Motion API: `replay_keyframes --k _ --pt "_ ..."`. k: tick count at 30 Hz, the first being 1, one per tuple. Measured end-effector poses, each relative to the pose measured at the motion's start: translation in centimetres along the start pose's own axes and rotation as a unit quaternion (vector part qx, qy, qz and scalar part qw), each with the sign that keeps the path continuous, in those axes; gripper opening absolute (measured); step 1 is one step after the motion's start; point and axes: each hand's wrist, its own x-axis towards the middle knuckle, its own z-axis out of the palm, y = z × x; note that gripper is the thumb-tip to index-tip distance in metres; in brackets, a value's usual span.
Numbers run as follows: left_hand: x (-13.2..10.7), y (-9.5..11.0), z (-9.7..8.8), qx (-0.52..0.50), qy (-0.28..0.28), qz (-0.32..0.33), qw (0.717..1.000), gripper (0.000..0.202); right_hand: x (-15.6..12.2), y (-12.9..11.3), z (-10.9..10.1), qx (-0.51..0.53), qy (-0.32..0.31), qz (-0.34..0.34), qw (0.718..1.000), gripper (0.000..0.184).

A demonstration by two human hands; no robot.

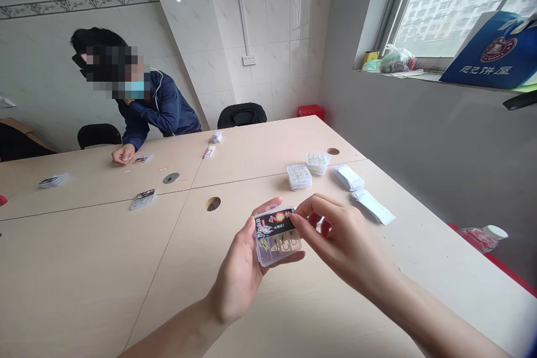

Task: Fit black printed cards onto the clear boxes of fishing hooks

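Left hand (237,274): cupped beneath and gripping a clear plastic box (277,246), black label uppermost, held above a pale table (84,257). Right hand (339,235): thumb and fingers pinching the box's right end. Farther along the table: stacked plastic boxes (299,177); white paper packets (372,206).

Contents of the clear plastic box (274,251): too small and blurred to tell.

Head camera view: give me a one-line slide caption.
Left hand cradles a clear plastic box while the right hand pinches its edge beside the black label.
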Motion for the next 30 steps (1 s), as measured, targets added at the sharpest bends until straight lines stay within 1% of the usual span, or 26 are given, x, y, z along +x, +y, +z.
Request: replay_keyframes --k 7,13,26,30 --pt "0.06 0.02 0.02 0.002 0.009 0.004 1.0 0.046 0.11 0.28 -0.07 0.019 -0.007 -0.012 1.0 0.014" --pt "0.17 -0.13 -0.08 0.015 0.025 0.009 1.0 0.045 0.17 0.42 -0.07 0.027 -0.001 -0.022 0.999 0.016" --pt "0.1 -0.05 0.0 0.014 0.032 0.008 0.999 0.045 -0.02 0.38 -0.14 0.068 -0.016 0.022 0.997 0.013" --pt "0.09 -0.11 -0.05 0.012 0.036 0.01 0.999 0.045 -0.01 0.36 -0.24 0.101 -0.044 0.034 0.993 0.009"
